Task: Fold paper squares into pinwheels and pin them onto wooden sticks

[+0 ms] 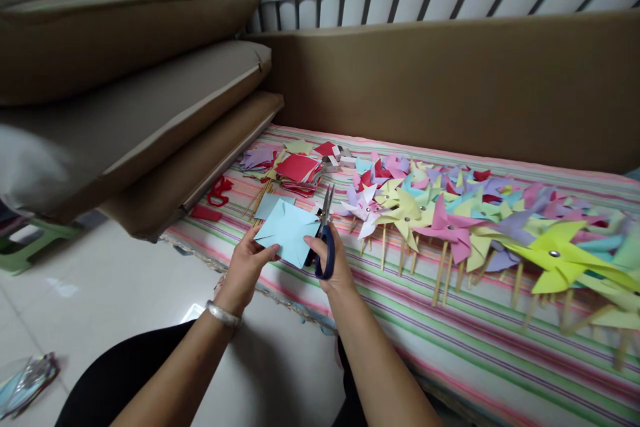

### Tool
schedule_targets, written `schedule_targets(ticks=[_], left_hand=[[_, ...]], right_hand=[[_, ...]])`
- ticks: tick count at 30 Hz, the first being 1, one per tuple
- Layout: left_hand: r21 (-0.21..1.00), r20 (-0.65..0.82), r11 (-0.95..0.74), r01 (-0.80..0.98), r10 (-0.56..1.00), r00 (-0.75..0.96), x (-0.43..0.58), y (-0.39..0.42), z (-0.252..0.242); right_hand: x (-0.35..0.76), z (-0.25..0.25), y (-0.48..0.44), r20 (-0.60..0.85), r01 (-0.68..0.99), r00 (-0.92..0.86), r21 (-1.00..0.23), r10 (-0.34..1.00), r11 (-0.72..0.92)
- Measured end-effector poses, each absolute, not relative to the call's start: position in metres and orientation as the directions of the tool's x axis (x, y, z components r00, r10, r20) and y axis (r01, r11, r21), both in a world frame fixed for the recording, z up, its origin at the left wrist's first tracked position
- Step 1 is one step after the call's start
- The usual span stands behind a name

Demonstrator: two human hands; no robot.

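A light blue paper square (286, 230), with slits running in from its corners, is held level between both hands. My left hand (244, 263) grips its left corner, thumb on top. My right hand (334, 259) has its fingers in the dark blue handles of a pair of scissors (326, 240), blades pointing away from me. The right thumb also touches the paper's right side. Just behind the square, another blue sheet (273, 205) lies on the striped cloth.
Many finished paper pinwheels (445, 227) on sticks cover the cloth (400, 320) to the right. A stack of red paper (299, 168), thin wooden sticks (260, 199) and red scissors (219, 192) lie further back. Tall cushions (150, 120) are piled at left; a green stool (43, 243) stands on the floor.
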State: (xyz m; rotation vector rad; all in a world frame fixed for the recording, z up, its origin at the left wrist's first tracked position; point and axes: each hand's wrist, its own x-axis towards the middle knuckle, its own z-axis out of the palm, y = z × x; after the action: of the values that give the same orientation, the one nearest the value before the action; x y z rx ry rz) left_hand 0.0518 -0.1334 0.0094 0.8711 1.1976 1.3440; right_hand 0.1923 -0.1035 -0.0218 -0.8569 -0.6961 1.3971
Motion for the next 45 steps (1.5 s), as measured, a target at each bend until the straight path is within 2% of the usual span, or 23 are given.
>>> schedule_targets(ticks=[3, 6, 8, 12, 15, 19, 22, 32, 45], left_hand=[[0.851, -0.233, 0.155, -0.502, 0.968, -0.096, 0.062, -0.138, 0.003], [0.749, -0.32, 0.246, -0.615, 0.947, -0.01, 0.073, -0.138, -0.001], [0.742, -0.345, 0.24, -0.626, 0.937, -0.05, 0.078, -0.135, -0.002], [0.774, -0.386, 0.17, -0.61, 0.89, -0.242, 0.072, -0.124, -0.004], [0.798, -0.38, 0.104, -0.593, 0.851, -0.363, 0.055, -0.117, -0.006], [0.814, -0.336, 0.004, -0.58, 0.819, -0.465, 0.033, -0.113, -0.007], [0.809, -0.298, -0.049, -0.586, 0.825, -0.48, 0.023, -0.112, -0.005], [0.764, -0.28, -0.096, -0.638, 0.841, -0.462, 0.012, -0.11, -0.001], [0.731, -0.306, -0.089, -0.677, 0.843, -0.442, 0.014, -0.111, 0.005]], right_hand=[[0.19, -0.025, -0.101, -0.064, -0.538, 0.085, -0.843, 0.994, -0.008], [0.188, -0.026, -0.101, -0.041, -0.525, 0.066, -0.851, 0.997, 0.0], [0.188, -0.026, -0.102, -0.019, -0.489, 0.026, -0.872, 0.999, -0.004], [0.192, -0.024, -0.107, -0.014, -0.357, -0.034, -0.934, 0.999, -0.025], [0.193, -0.016, -0.115, -0.017, -0.298, -0.183, -0.952, 0.983, -0.072], [0.188, -0.005, -0.131, -0.133, -0.181, -0.442, -0.956, 0.887, -0.233], [0.179, -0.005, -0.142, -0.25, -0.076, -0.529, -0.938, 0.811, -0.339], [0.171, -0.002, -0.147, -0.396, 0.117, -0.551, -0.908, 0.735, -0.402], [0.167, -0.01, -0.143, -0.418, 0.119, -0.527, -0.899, 0.74, -0.422]])
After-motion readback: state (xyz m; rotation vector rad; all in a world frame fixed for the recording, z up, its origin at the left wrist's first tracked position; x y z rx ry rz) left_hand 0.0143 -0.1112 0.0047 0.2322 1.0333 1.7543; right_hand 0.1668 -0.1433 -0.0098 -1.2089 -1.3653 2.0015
